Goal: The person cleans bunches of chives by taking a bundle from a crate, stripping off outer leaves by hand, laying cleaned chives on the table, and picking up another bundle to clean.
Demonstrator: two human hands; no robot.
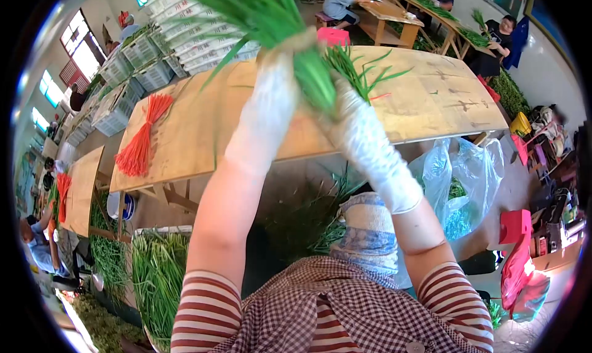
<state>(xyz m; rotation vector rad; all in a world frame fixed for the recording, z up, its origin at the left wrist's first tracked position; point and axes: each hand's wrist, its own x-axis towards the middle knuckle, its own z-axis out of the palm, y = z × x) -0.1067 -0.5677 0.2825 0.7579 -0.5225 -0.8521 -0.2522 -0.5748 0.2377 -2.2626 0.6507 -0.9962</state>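
Both my hands wear white gloves and are raised over the wooden table (228,131). My left hand (277,75) is closed round a bundle of long green stalks (314,78), whose leaves fan out to the upper left. My right hand (354,109) presses against the lower end of the same bundle; its fingers are partly hidden behind the stalks. A smaller bunch of green leaves (354,66) shows just beyond my right hand, on or above the table. At the table's left lies a tied bundle of red strips (145,137).
A crate of green stalks (159,279) stands at the lower left, a clear plastic bag (459,186) at the right below the table edge. Stacked white crates (197,32) rise beyond the table. Other people sit at tables at the back right and far left.
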